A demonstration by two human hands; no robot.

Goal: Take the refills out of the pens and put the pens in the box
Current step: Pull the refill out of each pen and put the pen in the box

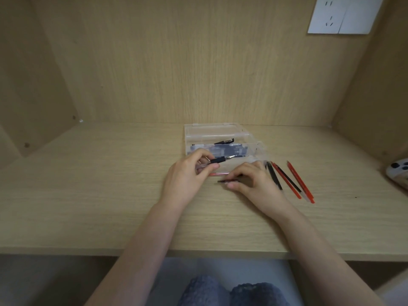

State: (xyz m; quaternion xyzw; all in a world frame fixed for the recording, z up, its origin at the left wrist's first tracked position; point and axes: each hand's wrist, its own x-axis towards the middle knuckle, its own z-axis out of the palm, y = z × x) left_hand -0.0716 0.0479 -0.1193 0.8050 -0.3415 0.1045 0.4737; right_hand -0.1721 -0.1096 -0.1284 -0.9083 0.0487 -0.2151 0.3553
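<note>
Single head-worn wide-angle view, facing forward and down into a desk alcove.

The camera sits above the near edge of the desk (88,206), close enough that both forearms run up from the bottom border to the left hand (189,171) and right hand (254,182) at mid-frame. The line of sight tilts downward: the person's knees (231,292) show below the desk edge, the back panel (176,62) fills the upper half, and a socket plate (331,16) reaches the top right corner. The wide field takes in the side panels (26,74) at both borders.
</note>
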